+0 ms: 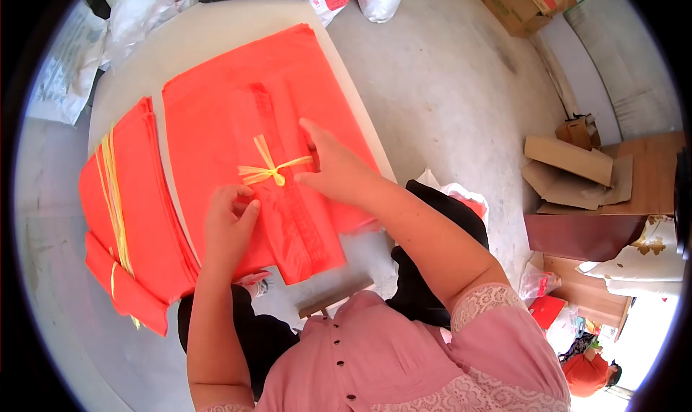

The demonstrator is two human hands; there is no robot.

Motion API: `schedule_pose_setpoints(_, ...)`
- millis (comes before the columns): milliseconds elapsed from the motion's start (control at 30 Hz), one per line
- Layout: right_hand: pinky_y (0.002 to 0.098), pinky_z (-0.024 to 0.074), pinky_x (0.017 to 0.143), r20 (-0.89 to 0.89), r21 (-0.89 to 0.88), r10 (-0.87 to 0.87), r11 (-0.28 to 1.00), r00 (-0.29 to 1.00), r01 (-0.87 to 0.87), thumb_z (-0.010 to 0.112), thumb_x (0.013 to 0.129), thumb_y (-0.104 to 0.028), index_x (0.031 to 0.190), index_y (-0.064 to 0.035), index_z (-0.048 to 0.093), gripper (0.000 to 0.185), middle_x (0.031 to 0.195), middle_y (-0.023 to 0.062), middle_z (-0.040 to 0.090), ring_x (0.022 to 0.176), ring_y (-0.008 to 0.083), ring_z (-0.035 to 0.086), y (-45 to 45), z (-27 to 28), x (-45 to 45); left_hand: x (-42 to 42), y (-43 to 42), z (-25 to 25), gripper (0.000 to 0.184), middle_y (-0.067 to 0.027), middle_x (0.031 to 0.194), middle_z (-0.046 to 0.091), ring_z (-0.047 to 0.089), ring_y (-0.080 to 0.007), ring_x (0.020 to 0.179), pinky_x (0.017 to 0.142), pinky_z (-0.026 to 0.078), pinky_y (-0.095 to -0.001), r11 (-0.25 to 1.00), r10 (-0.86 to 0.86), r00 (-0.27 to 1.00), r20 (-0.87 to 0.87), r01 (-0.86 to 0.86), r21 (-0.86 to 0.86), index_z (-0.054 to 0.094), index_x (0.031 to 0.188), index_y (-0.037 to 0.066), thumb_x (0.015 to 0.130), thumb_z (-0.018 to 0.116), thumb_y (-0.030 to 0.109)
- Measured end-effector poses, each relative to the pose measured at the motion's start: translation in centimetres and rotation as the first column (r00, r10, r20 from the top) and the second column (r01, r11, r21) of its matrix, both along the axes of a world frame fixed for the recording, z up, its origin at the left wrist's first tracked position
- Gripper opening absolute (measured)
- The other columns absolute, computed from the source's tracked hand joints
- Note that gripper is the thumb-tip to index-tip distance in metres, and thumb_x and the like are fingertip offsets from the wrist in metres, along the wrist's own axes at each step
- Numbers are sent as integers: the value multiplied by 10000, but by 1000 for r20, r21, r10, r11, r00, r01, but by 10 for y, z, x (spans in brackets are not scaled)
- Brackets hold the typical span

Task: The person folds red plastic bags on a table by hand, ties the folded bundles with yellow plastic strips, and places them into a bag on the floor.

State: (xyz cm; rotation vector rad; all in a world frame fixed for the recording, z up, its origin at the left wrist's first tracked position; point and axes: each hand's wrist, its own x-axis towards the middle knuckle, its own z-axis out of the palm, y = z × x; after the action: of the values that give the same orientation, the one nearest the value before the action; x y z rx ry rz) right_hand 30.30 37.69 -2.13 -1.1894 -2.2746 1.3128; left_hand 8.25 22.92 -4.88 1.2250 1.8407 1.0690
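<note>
A folded bundle of thin red sheets [303,224], plastic or cloth, lies on a broad flat red stack [209,116]. Yellow ribbon [272,173] circles the bundle and is knotted on top, its loose ends spread out. My left hand [229,224] is at the bundle's left side, just below the ribbon, fingers curled and thumb apart from them. On the other side, my right hand [339,168] has its forefinger stretched along the bundle and its thumb near the ribbon. Neither hand visibly grips anything.
Left of the stack lies another red pile [133,196] tied with yellow ribbon. The pale table [216,26] has plastic bags [144,12] behind it. Cardboard boxes [577,170] stand at the right. A person in red [585,374] is far off at lower right.
</note>
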Motion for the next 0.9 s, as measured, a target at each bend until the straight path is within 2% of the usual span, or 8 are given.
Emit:
schedule_pose_setpoints(233, 386, 518, 971, -146, -462, -88, 887, 985, 11, 716, 914, -132, 1682, -108, 65, 1008, 1318, 191, 572, 1165, 250, 615, 0, 31, -3, 5, -5, 10, 246, -47, 1163, 634, 639, -124, 882, 790, 540, -284, 999, -33, 999, -1, 33, -22, 603, 1249, 32, 1017, 671, 74)
schedule_pose_setpoints(400, 386, 540, 926, -315, -309, -105, 951, 943, 3, 680, 948, -141, 1665, -124, 130, 903, 1281, 176, 585, 1130, 243, 634, -6, 36, -17, 16, -5, 13, 426, -72, 1311, 633, 666, -181, 1106, 920, 558, -359, 994, -78, 971, 227, 93, -55, 561, 1392, 36, 1114, 539, 358)
schedule_pose_setpoints(500, 392, 550, 916, -373, -342, -21, 932, 928, -116, 665, 977, -149, 1621, -91, 260, 763, 1254, 158, 626, 1095, 238, 665, -22, 65, -35, 36, -12, 18, 601, -95, 1463, 583, 583, -237, 1339, 1064, 514, -435, 999, -9, 397, 918, 35, -5, 483, 1505, 63, 1127, 401, 522)
schedule_pose_setpoints(533, 395, 553, 915, -398, -378, 15, 908, 917, -180, 662, 986, -152, 1603, -77, 311, 713, 1243, 150, 642, 1081, 237, 676, -29, 70, -41, 40, -13, 25, 619, -99, 1488, 568, 556, -245, 1374, 1088, 499, -450, 1000, 20, 306, 952, 8, -23, 469, 1517, 64, 1125, 385, 537)
schedule_pose_setpoints(600, 407, 558, 938, -323, -78, 196, 970, 926, -232, 665, 988, -155, 1433, -5, 548, 484, 1238, 154, 678, 1060, 297, 699, -35, 57, -46, 48, -15, 40, 657, -108, 1536, 537, 501, -263, 1442, 1136, 468, -480, 997, 70, 115, 991, -39, -66, 440, 1539, 67, 1121, 353, 566)
schedule_pose_setpoints(733, 404, 536, 998, 79, 552, 350, 764, 933, -333, 668, 974, -148, 1316, 5, 660, 375, 1337, 177, 642, 1214, 362, 623, -20, 20, -41, 55, -26, 21, 482, -99, 1490, 565, 579, -253, 1349, 1114, 498, -466, 956, 295, 348, 890, -91, -280, 451, 1501, 43, 1095, 566, 276)
schedule_pose_setpoints(800, 398, 523, 1025, 118, 588, 292, 750, 949, -304, 671, 974, -152, 1329, -6, 658, 384, 1426, 184, 585, 1292, 363, 574, -12, 5, -36, 52, -28, 14, 465, -101, 1472, 574, 597, -251, 1323, 1111, 506, -460, 959, 282, 343, 896, -95, -266, 452, 1488, 41, 1075, 594, 201)
schedule_pose_setpoints(900, 391, 509, 1053, -52, 173, 120, 979, 991, -109, 680, 984, -175, 1449, -45, 567, 496, 1551, 179, 476, 1366, 326, 530, -11, 2, -31, 52, -30, 15, 450, -110, 1455, 583, 609, -250, 1308, 1107, 517, -457, 960, 278, 342, 898, -110, -256, 449, 1477, 36, 1071, 593, 166)
